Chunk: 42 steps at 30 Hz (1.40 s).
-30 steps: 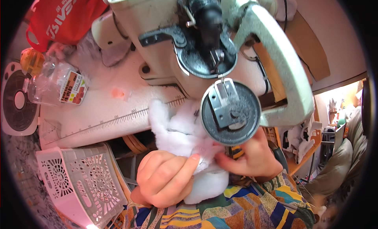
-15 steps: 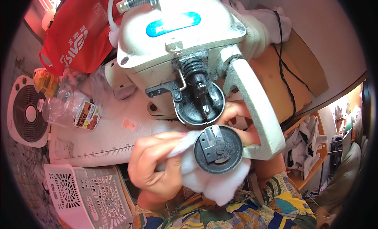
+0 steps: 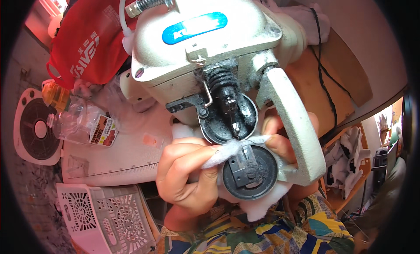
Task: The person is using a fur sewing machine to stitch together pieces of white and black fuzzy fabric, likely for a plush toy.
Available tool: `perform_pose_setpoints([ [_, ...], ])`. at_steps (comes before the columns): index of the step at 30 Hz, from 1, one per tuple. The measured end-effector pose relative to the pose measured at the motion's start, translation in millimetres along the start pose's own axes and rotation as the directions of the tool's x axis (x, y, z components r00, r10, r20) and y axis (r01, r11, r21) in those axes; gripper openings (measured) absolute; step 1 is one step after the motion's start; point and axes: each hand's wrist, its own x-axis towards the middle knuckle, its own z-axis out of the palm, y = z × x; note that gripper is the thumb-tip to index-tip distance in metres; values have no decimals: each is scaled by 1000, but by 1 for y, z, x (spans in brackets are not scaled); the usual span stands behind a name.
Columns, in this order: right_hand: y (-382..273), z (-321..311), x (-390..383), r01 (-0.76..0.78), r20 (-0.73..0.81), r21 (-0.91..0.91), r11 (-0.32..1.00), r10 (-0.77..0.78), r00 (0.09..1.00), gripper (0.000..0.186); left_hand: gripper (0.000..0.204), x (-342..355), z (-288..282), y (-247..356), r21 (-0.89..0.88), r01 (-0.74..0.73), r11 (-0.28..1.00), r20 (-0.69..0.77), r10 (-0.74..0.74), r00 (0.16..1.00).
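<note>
An off-white industrial sewing machine (image 3: 205,40) has two dark discs, one above the other. My left hand (image 3: 186,171) is closed on the edge of white fluffy fabric (image 3: 267,203), left of the lower disc (image 3: 249,171). My right hand (image 3: 280,138), partly hidden behind the machine's curved arm (image 3: 297,127), pinches the same edge to the right. That edge lies stretched across the gap between the discs, beside the upper disc (image 3: 229,118); the rest hangs behind and below the lower disc.
On the left are a red bag (image 3: 83,48), a round fan (image 3: 37,127), a clear plastic container (image 3: 76,127) and a perforated plastic basket (image 3: 105,214). Cardboard (image 3: 341,79) and dark cables (image 3: 332,107) lie at right. A wooden bin (image 3: 350,162) holds fabric pieces.
Both hands have moved up from below the lower disc, bringing the fabric's edge into the gap between the discs. The view has shifted, showing more of the machine's top.
</note>
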Motion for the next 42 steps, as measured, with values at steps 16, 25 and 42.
perform_pose_setpoints([
  [16, -10, 3, 10, 34, 49, -78, 996, -31, 998, 17, 14, -14, 3, -8, -100, 74, 992, -104, -84, 991],
  [25, -3, 0, 6, 37, -15, -15, 999, -37, 999, 21, 12, -15, 1, -9, -88, 124, 988, -38, -127, 991],
  [42, -9, -3, 2, -18, -101, -70, 997, 11, 995, 19, 6, -16, 7, -2, -61, 179, 982, -16, -180, 983],
])
